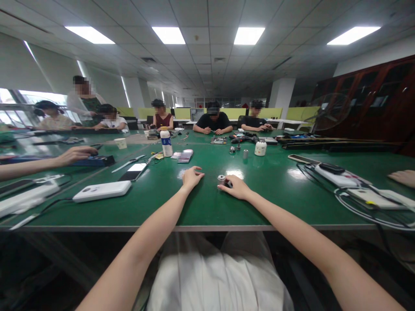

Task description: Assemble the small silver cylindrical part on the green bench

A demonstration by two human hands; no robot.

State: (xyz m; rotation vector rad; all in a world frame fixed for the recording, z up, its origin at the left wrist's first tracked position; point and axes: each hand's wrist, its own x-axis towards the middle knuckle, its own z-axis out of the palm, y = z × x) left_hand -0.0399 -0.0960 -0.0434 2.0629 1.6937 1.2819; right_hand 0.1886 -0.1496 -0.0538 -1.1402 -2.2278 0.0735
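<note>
My right hand point(239, 187) rests on the green table with its thumb and fingers around a small silver metal cylinder point(221, 179), which stands upright and has a round opening or ring on its top. Part of the cylinder is covered by the fingers. Just to the left, my left hand point(192, 176) hovers at or on the tabletop, fingers loosely bent and apart, with nothing visible in it. Farther off stands another silver cylinder point(245, 153), near small dark metal parts point(232, 149).
A white power bank point(102, 191), a phone point(133, 171) and a bottle point(166, 142) are at left. A white jar point(260, 148) and a power drill point(243, 138) stand beyond. Cables point(340, 196) and devices lie right. A co-worker's hand point(78, 154) reaches in from the left.
</note>
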